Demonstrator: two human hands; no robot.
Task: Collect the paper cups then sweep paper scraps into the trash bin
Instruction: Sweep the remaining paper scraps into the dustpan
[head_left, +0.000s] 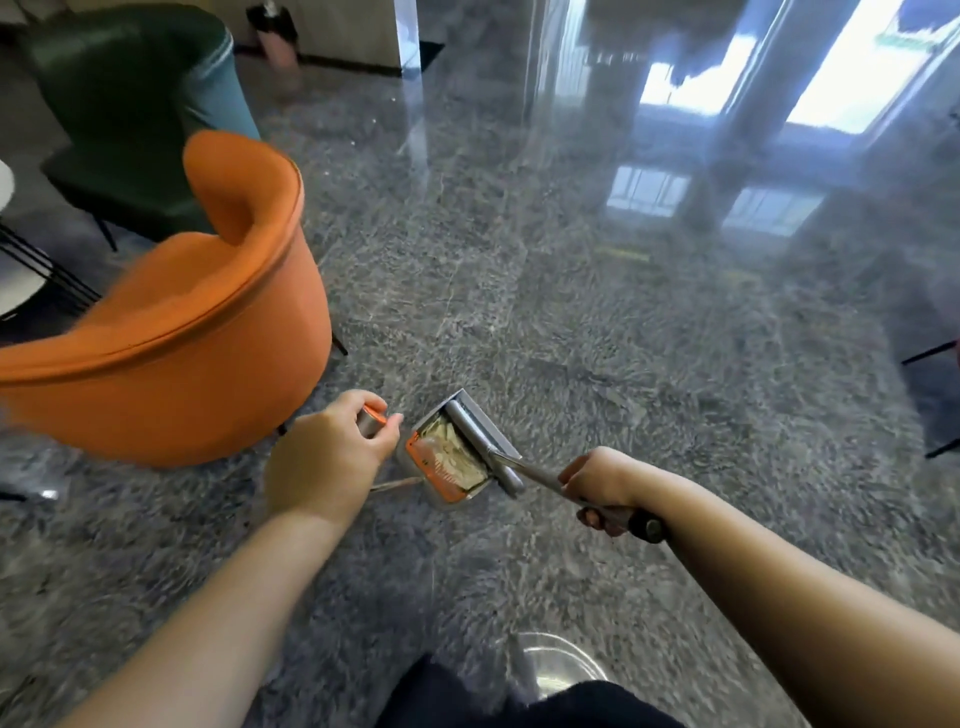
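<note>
The left grip (332, 457) curls round the dustpan handle (371, 418). The right grip (597, 486) curls round the broom handle (540, 475). The dustpan (447, 457) sits on the floor (571, 312), between the grips and near the orange chair (171, 332). Paper scraps (457, 449) lie inside the dustpan. The broom head (480, 441) rests across the dustpan's open edge, touching the scraps.

Glossy polished stone floor (571, 312), grey and veined, mirroring the windows. Orange chair (171, 332) in matt, soft-looking cloth; the green chair (130, 104) behind has a smoother, faint sheen. Dustpan (457, 457) grey with an orange plastic comb edge, pale paper scraps (457, 441) inside. Broom (483, 441) handle shiny metal.
</note>
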